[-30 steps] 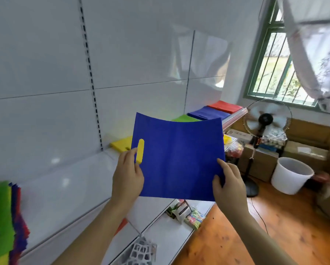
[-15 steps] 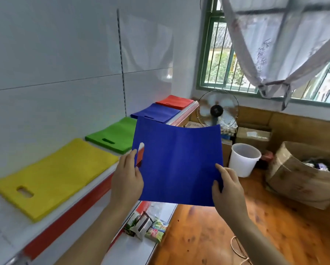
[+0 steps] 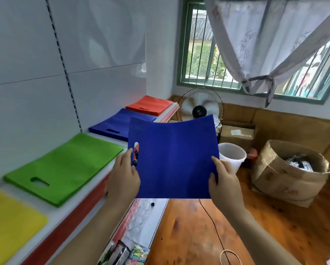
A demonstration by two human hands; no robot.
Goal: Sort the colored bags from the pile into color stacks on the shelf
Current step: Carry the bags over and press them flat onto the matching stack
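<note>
Risk: blue bag (image 3: 174, 159), pinched at both side edges by left hand (image 3: 124, 178) & right hand (image 3: 224, 181), sags mid-air; could land skewed on blue stack (image 3: 114, 124) or overhang shelf (image 3: 80, 196) front edge.

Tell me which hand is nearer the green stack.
Left. The left hand grips the blue bag right beside the green stack; the right hand holds the bag's far edge.

Shelf (image 3: 95, 185) strip before stacks bare; fan (image 3: 199, 109) beyond red stack (image 3: 149, 105).
</note>
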